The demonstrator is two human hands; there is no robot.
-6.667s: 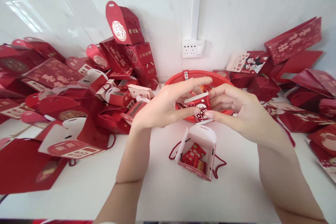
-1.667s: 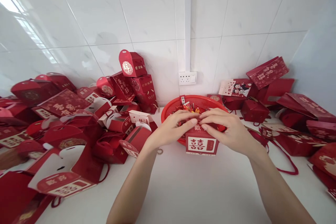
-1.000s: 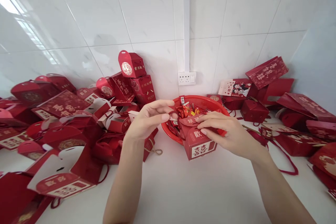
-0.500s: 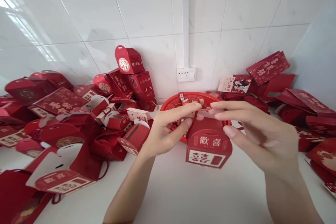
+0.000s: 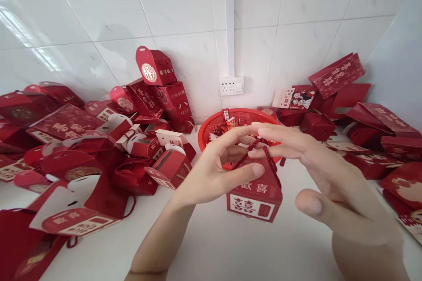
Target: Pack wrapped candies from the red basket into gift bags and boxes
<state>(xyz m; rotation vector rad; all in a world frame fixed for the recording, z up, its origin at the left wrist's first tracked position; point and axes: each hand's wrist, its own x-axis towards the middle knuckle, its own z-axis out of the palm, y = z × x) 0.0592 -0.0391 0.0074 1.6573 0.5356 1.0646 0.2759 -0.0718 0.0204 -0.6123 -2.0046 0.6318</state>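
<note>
A small red gift box (image 5: 252, 204) with gold-white lettering and a twisted red cord handle (image 5: 271, 164) is in front of me, tilted a little. My left hand (image 5: 220, 169) is around its top from the left, thumb across the front and fingers curled behind by the cord. My right hand (image 5: 329, 175) reaches over from the right. Its long fingers are stretched out at the cord, fingertips meeting those of the left hand, while the thumb stands well apart from the box. Just how the fingers bear on the cord is partly hidden.
Behind the box stands a red plastic basket (image 5: 207, 129) of small wrapped items. Many red boxes lie piled on the left, some unfolded, such as one open box (image 5: 82, 224). More boxes (image 5: 318, 125) heap up at the right. A wall socket (image 5: 231, 86) sits above the basket.
The cord handle now stands above the box top, between my hands. My left thumb has come across the front of the box, and my right thumb has moved away from it.
</note>
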